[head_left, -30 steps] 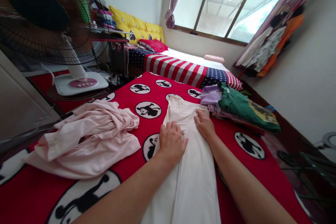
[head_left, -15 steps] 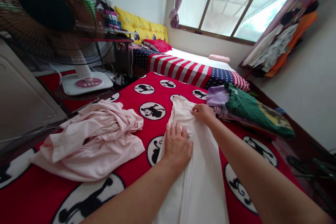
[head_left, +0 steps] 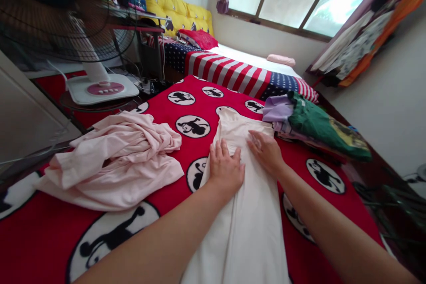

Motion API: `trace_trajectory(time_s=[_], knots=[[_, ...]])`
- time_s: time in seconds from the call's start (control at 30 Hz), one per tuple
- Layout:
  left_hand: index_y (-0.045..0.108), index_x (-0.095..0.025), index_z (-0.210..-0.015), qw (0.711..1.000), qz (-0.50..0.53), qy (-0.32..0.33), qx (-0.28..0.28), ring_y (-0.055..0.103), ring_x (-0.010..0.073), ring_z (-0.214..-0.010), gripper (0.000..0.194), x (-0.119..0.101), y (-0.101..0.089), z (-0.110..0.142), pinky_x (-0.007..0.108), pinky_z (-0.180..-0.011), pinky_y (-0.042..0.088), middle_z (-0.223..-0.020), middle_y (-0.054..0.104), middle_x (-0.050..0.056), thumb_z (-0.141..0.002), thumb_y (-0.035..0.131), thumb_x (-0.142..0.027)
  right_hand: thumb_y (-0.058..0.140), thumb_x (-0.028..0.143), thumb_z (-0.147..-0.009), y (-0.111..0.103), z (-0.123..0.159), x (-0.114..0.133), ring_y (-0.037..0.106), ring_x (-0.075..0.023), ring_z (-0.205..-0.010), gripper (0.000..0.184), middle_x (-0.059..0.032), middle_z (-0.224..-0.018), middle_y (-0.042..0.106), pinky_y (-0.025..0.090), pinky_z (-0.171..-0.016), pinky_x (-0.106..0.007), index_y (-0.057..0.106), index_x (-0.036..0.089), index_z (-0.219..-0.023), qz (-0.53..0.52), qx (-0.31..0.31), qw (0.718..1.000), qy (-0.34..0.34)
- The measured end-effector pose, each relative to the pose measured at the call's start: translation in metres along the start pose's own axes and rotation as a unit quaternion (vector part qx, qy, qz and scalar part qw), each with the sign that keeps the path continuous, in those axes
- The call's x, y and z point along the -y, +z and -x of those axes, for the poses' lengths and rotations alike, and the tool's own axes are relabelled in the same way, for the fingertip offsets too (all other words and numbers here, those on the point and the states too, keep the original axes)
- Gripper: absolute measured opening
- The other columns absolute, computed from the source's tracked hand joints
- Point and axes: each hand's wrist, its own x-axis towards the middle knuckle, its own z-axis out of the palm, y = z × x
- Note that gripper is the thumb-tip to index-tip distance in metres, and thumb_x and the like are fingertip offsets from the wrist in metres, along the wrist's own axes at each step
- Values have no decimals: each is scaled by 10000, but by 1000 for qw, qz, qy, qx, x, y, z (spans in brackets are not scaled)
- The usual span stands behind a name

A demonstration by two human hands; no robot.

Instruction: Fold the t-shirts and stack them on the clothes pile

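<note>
Where the cream garment point(head_left: 254, 230) lies: on the red blanket point(head_left: 196, 147)
Left hand point(head_left: 226, 169): palm down on it, fingers spread
Right hand point(head_left: 267, 151): farther along it, fingers loosely apart
Pink cloth point(head_left: 133, 166): crumpled at left

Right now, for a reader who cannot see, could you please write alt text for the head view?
A person's left grip and right grip rest on a long cream garment laid on a red blanket. Crumpled pink cloth lies left, stacked clothes right.
</note>
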Motion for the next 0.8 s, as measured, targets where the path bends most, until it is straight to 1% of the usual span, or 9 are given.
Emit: trace_trajectory(time_s=[0.07, 0.13, 0.23, 0.37, 0.5, 0.57, 0.67, 0.73, 0.8], knots=[[529, -239, -1359, 1000, -17, -3, -1, 279, 389, -1384, 526, 0, 0, 0, 536, -1127, 149, -1509, 352, 154, -869, 528, -430, 470, 326, -911, -7, 26, -2, 486, -286, -1284, 363, -138, -1351, 561, 390, -1035, -479, 599, 182, -1220, -27, 42, 999, -18], [526, -244, -1363, 1000, -30, 1, 2, 292, 387, -1378, 522, 0, 0, 1, 533, -1121, 166, -1509, 350, 158, -876, 519, -432, 493, 317, -906, -21, 53, -1, 490, -263, -1284, 340, -131, -1381, 533, 394, -1048, -446, 605, 199, -1204, -66, 35, 997, -7], [523, -238, -1365, 999, -39, 10, -1, 303, 386, -1372, 515, 2, 2, 1, 535, -1116, 178, -1510, 348, 159, -884, 511, -423, 540, 278, -891, -54, 97, 11, 610, -224, -1097, 201, -106, -1179, 646, 461, -963, -370, 651, 212, -1046, -102, 15, 995, 15], [551, -197, -1334, 999, -29, 34, -28, 319, 388, -1365, 483, 8, 3, 1, 561, -1111, 188, -1492, 368, 185, -893, 508, -391, 553, 182, -877, -96, 165, 45, 624, -177, -872, 105, -42, -915, 656, 488, -802, -307, 649, 220, -856, -113, 85, 988, 57], [584, -160, -1278, 987, 10, 156, -42, 265, 340, -1406, 414, 2, -2, 6, 543, -1130, 188, -1500, 358, 172, -874, 499, -191, 553, 103, -852, -114, 225, 80, 601, -162, -870, 154, -25, -913, 637, 474, -800, -288, 644, 226, -869, -136, 144, 972, 123], [577, -194, -1282, 961, 49, 271, -6, 223, 300, -1429, 496, -10, -5, 14, 516, -1134, 211, -1511, 358, 122, -819, 471, -53, 564, 95, -841, -115, 244, 93, 594, -169, -896, 181, -29, -950, 640, 470, -817, -294, 645, 232, -928, -140, 143, 969, 145], [618, -255, -1200, 893, 98, 428, 100, 202, 300, -1435, 599, -31, -6, 31, 548, -1115, 238, -1493, 400, 52, -701, 470, 42, 590, 98, -819, -110, 258, 108, 580, -183, -923, 257, -40, -1012, 635, 465, -831, -313, 636, 240, -1028, -137, 123, 970, 159], [687, -228, -993, 847, 131, 492, 151, 296, 310, -1390, 478, -40, -5, 40, 524, -1098, 280, -1413, 494, 59, -648, 495, 41, 605, 68, -779, -105, 259, 114, 571, -191, -933, 319, -42, -1031, 630, 457, -842, -324, 633, 242, -1045, -135, 110, 972, 158], [668, -184, -741, 819, 177, 516, 176, 491, 270, -1215, 305, -42, -5, 44, 404, -1016, 395, -1195, 634, 83, -620, 493, 35, 594, 22, -738, -102, 258, 120, 566, -196, -938, 372, -40, -1025, 629, 448, -847, -329, 634, 240, -1036, -138, 100, 974, 149]])
